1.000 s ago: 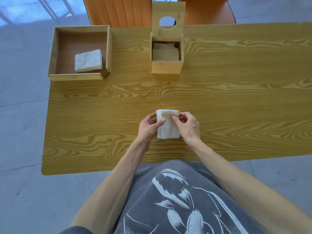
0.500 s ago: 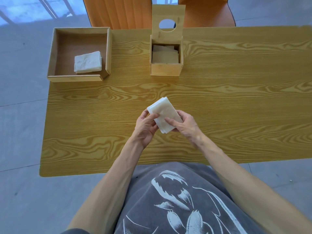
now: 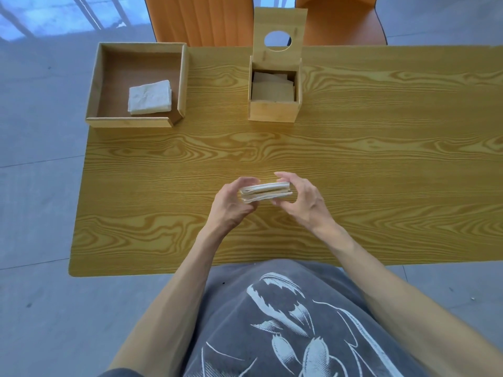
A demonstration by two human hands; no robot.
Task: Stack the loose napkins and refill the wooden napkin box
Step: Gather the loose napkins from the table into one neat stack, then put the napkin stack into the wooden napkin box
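Napkin stack is located at the centre of the frame, held edge-on between both hands above the table (its layered edges face the camera). The left hand grips the left end of the stack with fingers curled around it; the right hand grips the right end, thumb below and fingers over the top. The wooden napkin box stands at upper centre of the frame, well apart from the hands, with its lid raised upright; the lid has a round hole. Napkins already lie inside the box. A wooden tray sits at upper left of the frame and contains a second pile of folded napkins near its right wall.
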